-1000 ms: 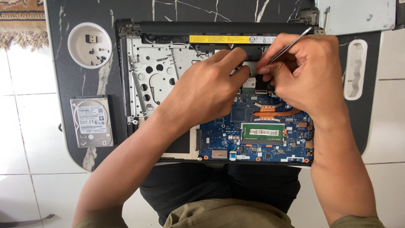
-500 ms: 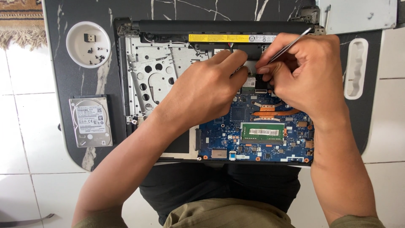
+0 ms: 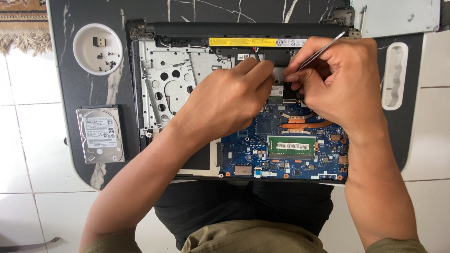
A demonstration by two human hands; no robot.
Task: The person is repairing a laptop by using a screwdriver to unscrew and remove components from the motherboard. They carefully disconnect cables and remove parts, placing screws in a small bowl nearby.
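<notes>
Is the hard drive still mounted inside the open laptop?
No, the hard drive lies on the table, left of the laptop.

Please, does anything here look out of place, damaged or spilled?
Nothing looks damaged or spilled. The laptop lies opened up, blue motherboard bare. A hard drive lies beside it, squarely, and small screws sit in the white round tray. The right hand holds metal tweezers; the left hand rests beside it.

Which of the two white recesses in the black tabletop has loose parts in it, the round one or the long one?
The round white cup at far left holds small dark screws; the long slot beside the right hand looks empty.
</notes>
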